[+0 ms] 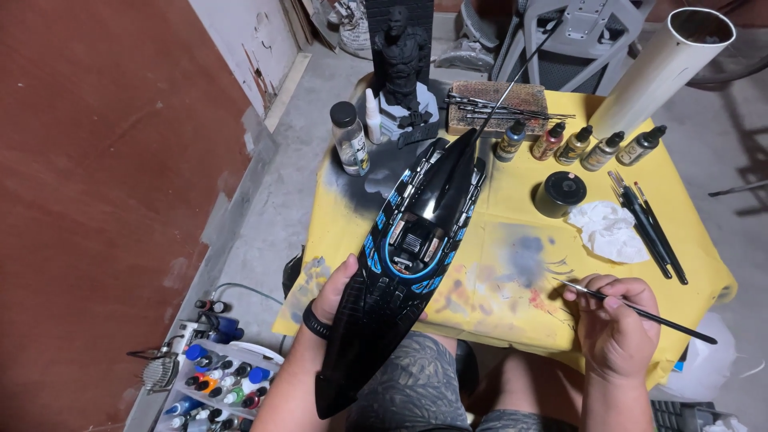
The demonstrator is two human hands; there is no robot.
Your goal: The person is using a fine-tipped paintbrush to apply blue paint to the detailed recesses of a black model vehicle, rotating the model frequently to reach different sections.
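My left hand [334,294] is cupping the black model ship [408,248], and my right hand [612,316] is pinching a thin brush [640,312]. Paint bottles [576,144], a dark jar [560,194] and crumpled tissue [610,230] are crowding the yellow table [520,208] beyond.

A reddish-brown wall [104,176] is filling the left side, its paint peeling to pale patches near the bottom, where it is meeting a grey concrete floor [264,200]. A yellow cloth, stained with paint, is covering the counter [688,240] and hanging over its edges. Behind it a grey chair [572,40] is standing, and a pale board [252,40] is leaning against the wall under even, dim light.
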